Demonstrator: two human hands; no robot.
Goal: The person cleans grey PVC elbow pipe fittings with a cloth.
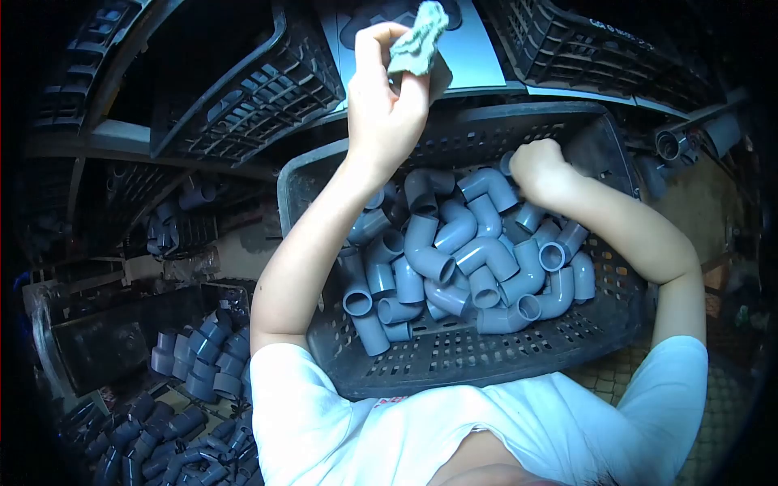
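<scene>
My left hand is raised over the far rim of the basket, its fingers closed around a crumpled greenish cloth. Below it, a black plastic basket holds a heap of grey pipe elbows, lying at all angles with some open ends facing up. At the heap's far right, my right hand is curled into a fist. A grey pipe elbow shows its round end at the left edge of that fist; the rest of it is hidden by my fingers.
Black crates stand at the back left and back right, with a pale bluish board between them. More grey fittings are piled low on the left. A metal rack runs along the left side.
</scene>
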